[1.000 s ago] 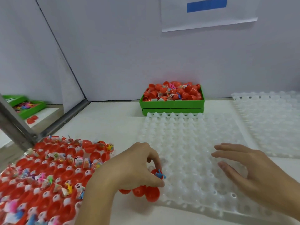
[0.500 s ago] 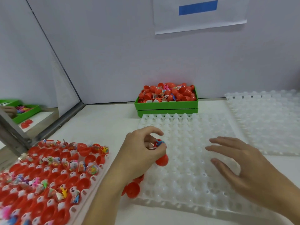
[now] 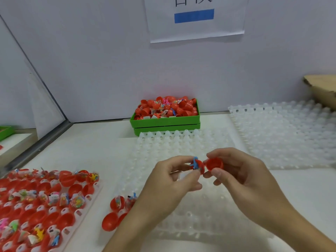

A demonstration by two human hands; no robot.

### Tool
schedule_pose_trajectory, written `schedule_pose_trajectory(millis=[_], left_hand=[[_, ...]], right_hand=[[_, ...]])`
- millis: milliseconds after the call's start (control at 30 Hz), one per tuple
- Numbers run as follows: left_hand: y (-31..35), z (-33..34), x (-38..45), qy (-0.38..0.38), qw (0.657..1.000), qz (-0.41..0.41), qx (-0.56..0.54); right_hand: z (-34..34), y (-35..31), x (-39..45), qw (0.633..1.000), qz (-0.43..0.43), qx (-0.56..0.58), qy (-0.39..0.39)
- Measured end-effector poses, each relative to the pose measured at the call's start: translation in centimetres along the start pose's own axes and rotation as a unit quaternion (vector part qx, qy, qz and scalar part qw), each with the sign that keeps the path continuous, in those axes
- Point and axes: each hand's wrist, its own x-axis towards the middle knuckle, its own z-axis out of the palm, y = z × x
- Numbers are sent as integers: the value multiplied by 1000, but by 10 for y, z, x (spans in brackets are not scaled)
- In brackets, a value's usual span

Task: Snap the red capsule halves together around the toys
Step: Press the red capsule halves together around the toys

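Observation:
My left hand (image 3: 174, 180) pinches a red capsule half (image 3: 200, 167) with a blue toy (image 3: 195, 162) sticking out of it. My right hand (image 3: 241, 175) grips the other red capsule half (image 3: 215, 163), its hollow side turned toward me. The two halves touch at their edges above the white cell tray (image 3: 181, 142) and are open to each other. Near my left wrist, loose red capsule halves (image 3: 116, 211) with toys lie on the table.
At the left, a tray (image 3: 45, 202) holds several red halves filled with toys. A green bin (image 3: 164, 118) of red halves and toys stands at the back wall. A second white cell tray (image 3: 283, 131) lies at the right, a cardboard piece (image 3: 321, 86) behind it.
My left hand lifted the toy-filled half from the table's left side up to the middle. My right hand, open before, now holds the other half against it.

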Motion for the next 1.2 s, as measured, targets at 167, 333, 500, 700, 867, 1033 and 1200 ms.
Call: schedule_pose_trajectory(millis=[167,333,500,700,867,1033,1200], left_hand=[[-4,1,1,20,996,37,81],[-7,0,2,36,993,28,112],[-8,-4,3,43,997,-21,63],[-3,-7,1,63,997,-35,6],[-2,-6,2,94,994,26,43],[-1,-7,2,118,989,71,50],[1,-3,2,121,988,77,58]], right_hand=[[-10,-1,4,998,53,38,2],[-9,3,5,995,88,35,5],[-10,8,7,992,116,46,31],[-11,11,7,990,131,35,35],[-11,10,7,990,133,28,29],[-10,9,7,990,132,29,29],[-10,8,6,990,133,34,30]])
